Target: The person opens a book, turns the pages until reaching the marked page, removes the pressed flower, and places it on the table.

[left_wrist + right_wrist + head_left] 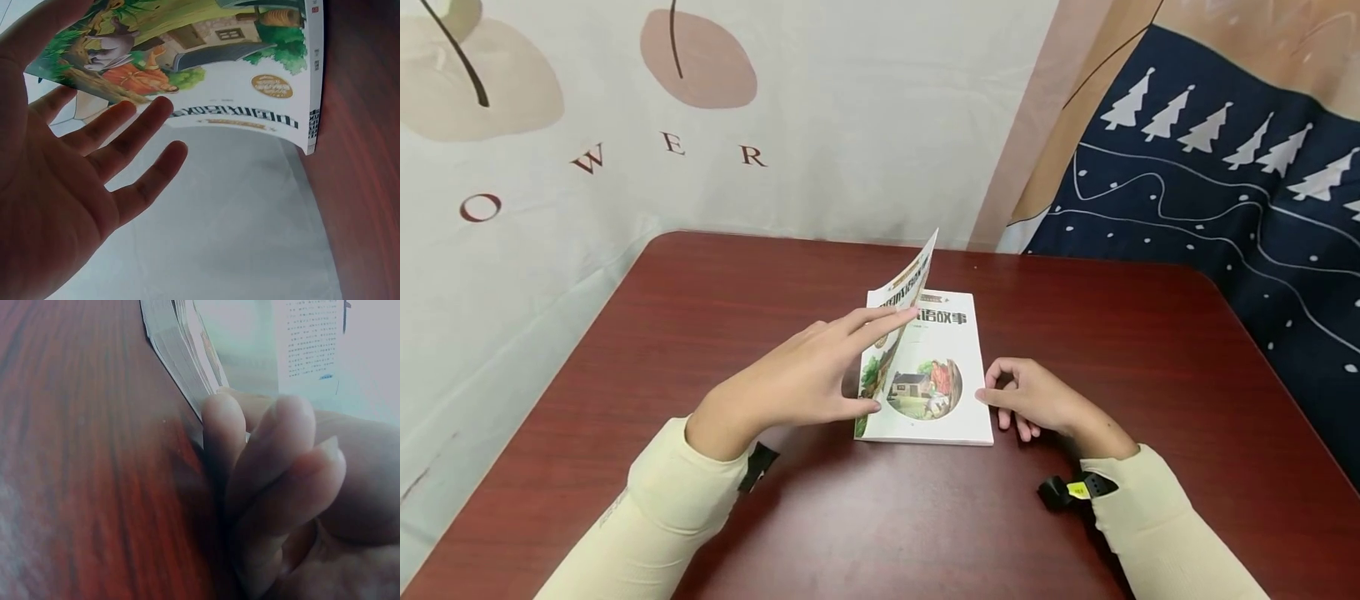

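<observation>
Underneath, a glossy reddish-brown wooden table (1090, 325). On it, a white rectangular paperback (928, 346) with a bendy, colourfully illustrated cover (200, 56) propped halfway up. Left hand (820, 367) spread wide against it, no real grip. Right hand (1030, 396) curled, thumb at the right edge; pinch or not, honestly hard to tell. Possible fail: cover flop from loose left-side contact.

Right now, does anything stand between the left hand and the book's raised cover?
No, nothing visible stands between them. The left hand is beside the raised cover, on its outer side; contact is unclear. The right hand is at the opposite edge of the book.
</observation>
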`<action>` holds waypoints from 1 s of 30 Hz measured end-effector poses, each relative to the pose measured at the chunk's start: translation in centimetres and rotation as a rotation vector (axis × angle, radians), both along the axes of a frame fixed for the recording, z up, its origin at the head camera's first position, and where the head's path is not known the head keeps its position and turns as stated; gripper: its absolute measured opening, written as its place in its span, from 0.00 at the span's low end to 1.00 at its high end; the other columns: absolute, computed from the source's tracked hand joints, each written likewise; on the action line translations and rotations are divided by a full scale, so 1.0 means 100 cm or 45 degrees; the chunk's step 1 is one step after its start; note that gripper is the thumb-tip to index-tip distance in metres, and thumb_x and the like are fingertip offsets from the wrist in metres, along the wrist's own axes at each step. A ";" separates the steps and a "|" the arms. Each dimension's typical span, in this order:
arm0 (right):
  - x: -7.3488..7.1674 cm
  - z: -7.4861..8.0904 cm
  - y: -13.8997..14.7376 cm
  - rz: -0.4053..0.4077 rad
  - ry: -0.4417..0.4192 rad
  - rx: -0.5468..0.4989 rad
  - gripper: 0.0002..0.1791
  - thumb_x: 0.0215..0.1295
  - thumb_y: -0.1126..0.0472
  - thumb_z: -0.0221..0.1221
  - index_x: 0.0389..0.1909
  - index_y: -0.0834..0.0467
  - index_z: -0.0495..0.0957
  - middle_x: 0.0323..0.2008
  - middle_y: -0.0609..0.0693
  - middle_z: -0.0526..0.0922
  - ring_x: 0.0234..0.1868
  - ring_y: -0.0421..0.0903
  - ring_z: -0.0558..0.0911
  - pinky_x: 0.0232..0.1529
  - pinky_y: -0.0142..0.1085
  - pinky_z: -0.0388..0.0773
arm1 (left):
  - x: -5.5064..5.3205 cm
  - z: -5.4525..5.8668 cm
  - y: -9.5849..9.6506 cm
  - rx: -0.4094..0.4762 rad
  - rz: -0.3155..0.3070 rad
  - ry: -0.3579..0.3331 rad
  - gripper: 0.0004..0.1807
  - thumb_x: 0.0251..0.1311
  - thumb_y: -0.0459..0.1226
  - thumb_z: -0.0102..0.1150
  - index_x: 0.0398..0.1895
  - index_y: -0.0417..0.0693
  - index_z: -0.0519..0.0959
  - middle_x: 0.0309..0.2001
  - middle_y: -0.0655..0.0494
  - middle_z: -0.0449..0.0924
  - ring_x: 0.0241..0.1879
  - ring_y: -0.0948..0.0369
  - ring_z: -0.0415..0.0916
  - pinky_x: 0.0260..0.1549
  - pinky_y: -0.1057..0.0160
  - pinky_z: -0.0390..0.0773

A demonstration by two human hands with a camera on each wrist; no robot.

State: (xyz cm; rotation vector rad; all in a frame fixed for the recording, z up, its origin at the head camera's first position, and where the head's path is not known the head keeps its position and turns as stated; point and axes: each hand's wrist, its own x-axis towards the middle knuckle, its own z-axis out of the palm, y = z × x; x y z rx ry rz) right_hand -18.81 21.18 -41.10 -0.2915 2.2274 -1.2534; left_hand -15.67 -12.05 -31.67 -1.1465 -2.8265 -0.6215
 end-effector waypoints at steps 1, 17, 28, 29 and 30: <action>0.000 0.000 0.000 0.000 0.000 -0.004 0.16 0.68 0.55 0.63 0.39 0.62 0.70 0.15 0.53 0.80 0.06 0.40 0.72 0.09 0.31 0.69 | 0.000 0.001 -0.001 -0.004 0.009 -0.007 0.57 0.49 0.49 0.76 0.80 0.73 0.49 0.73 0.63 0.62 0.42 0.64 0.73 0.47 0.55 0.75; -0.001 0.002 0.000 0.000 -0.014 -0.037 0.14 0.69 0.56 0.62 0.39 0.62 0.70 0.14 0.52 0.79 0.06 0.40 0.72 0.08 0.31 0.69 | 0.003 0.009 -0.008 -0.102 0.180 0.022 0.60 0.40 0.54 0.81 0.77 0.62 0.55 0.66 0.54 0.73 0.62 0.56 0.75 0.52 0.46 0.77; -0.001 0.000 0.001 0.011 0.006 -0.034 0.15 0.69 0.56 0.62 0.39 0.63 0.70 0.14 0.51 0.79 0.06 0.39 0.72 0.08 0.32 0.70 | 0.007 0.016 -0.008 -0.120 0.327 -0.019 0.39 0.65 0.67 0.49 0.75 0.65 0.59 0.70 0.60 0.70 0.63 0.54 0.74 0.59 0.46 0.71; -0.001 0.000 0.001 0.012 0.007 -0.036 0.15 0.69 0.56 0.62 0.39 0.63 0.70 0.14 0.51 0.79 0.06 0.39 0.72 0.08 0.32 0.70 | 0.007 0.017 -0.009 -0.118 0.339 -0.007 0.37 0.67 0.65 0.48 0.75 0.64 0.59 0.69 0.60 0.71 0.64 0.55 0.74 0.59 0.46 0.71; -0.001 0.000 0.001 0.014 0.010 -0.036 0.16 0.69 0.55 0.62 0.39 0.63 0.70 0.14 0.51 0.79 0.06 0.39 0.72 0.08 0.32 0.70 | 0.007 0.017 -0.009 -0.116 0.347 0.012 0.36 0.68 0.62 0.48 0.75 0.63 0.60 0.69 0.60 0.72 0.63 0.55 0.74 0.58 0.46 0.71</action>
